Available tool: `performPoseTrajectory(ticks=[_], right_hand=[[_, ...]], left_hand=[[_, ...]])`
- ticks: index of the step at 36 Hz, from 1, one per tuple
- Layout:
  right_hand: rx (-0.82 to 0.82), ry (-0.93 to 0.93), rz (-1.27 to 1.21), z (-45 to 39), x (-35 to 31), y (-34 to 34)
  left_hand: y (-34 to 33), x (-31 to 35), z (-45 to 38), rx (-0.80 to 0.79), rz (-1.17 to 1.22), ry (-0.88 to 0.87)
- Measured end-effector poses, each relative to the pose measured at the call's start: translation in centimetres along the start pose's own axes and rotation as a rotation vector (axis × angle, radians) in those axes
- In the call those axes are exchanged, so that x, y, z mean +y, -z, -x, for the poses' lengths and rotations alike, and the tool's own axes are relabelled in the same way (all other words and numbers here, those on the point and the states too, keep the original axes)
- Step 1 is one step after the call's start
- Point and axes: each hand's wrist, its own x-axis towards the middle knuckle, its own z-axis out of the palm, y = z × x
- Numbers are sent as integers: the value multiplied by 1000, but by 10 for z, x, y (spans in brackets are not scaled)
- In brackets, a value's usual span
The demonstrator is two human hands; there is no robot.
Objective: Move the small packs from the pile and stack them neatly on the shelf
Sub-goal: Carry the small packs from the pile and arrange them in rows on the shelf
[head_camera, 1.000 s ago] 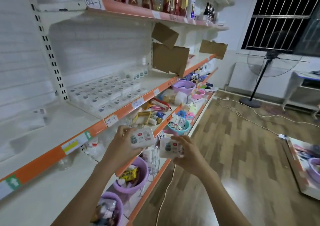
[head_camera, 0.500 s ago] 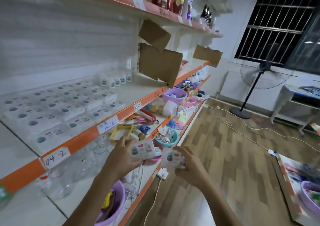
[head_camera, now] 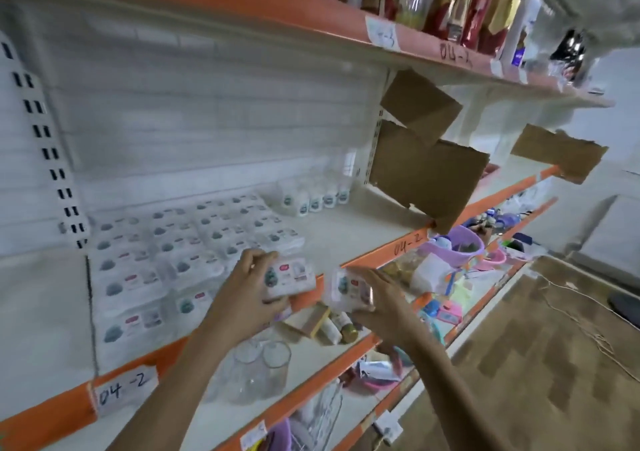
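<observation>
The left hand (head_camera: 242, 295) grips a small white pack (head_camera: 289, 277), fingers (head_camera: 258, 256) curled over its top edge and the thumb under it, holding it at the front edge of the middle shelf (head_camera: 349, 229), right beside the packs already laid there. The right hand (head_camera: 384, 298) holds a second pack (head_camera: 343, 289) just off the shelf's orange front edge; its fingers lie fairly straight along the pack's far side, and motion blur hides how tightly they close. The two held packs are near each other but apart.

On the shelf, stacked packs (head_camera: 180, 253) lie flat in rows running from the front edge toward the back wall, filling the left part. Small white bottles (head_camera: 313, 201) stand in a row near the back. Brown cardboard pieces (head_camera: 426, 177) hang at the shelf's right end. On the shelf below stand clear glasses (head_camera: 263, 374) near its front edge, and farther right a purple basket (head_camera: 453, 246) with assorted goods.
</observation>
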Motion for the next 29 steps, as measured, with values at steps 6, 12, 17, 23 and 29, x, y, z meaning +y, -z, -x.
performPoseTrajectory(ticks=[6, 12, 17, 23, 29], right_hand=[[-140, 139, -73, -77, -4, -8], [-266, 238, -130, -128, 16, -14], [-405, 333, -193, -148, 28, -26], [-460, 463, -248, -151, 33, -43], [-446, 502, -344, -155, 43, -53]], left_hand=[[13, -22, -7, 58, -199, 83], [8, -31, -4, 78, -267, 251], [2, -24, -2, 135, -289, 350], [-8, -10, 0, 181, -215, 436], [-18, 2, 0, 151, -243, 485]])
